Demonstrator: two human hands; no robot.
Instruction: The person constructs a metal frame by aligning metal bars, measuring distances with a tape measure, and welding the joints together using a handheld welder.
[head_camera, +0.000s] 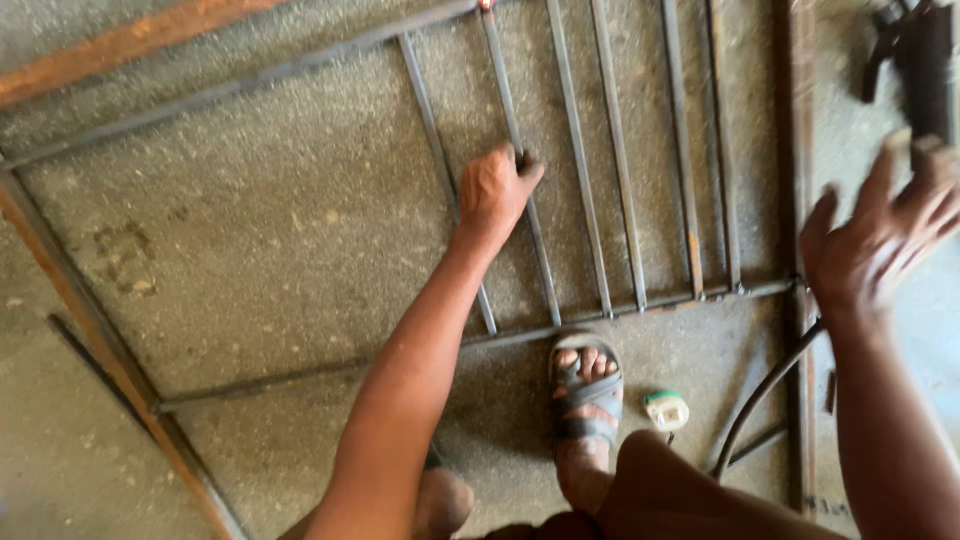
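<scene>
A welded metal frame (250, 80) with several thin parallel bars lies flat on the concrete floor. My left hand (495, 190) grips one of the bars (545, 270) near the frame's middle. At the right edge, blurred, my right hand (880, 235) hovers above the floor with its fingers spread and nothing in them. It is just below a dark tool (915, 55) in the top right corner. My sandalled foot (587, 400) stands by the frame's near rail (330, 368).
A small white and green tape measure (667, 410) lies on the floor beside my foot. A dark curved cable (765, 395) runs under my right arm. Rusty rails border the frame at left (70, 290) and right (800, 150).
</scene>
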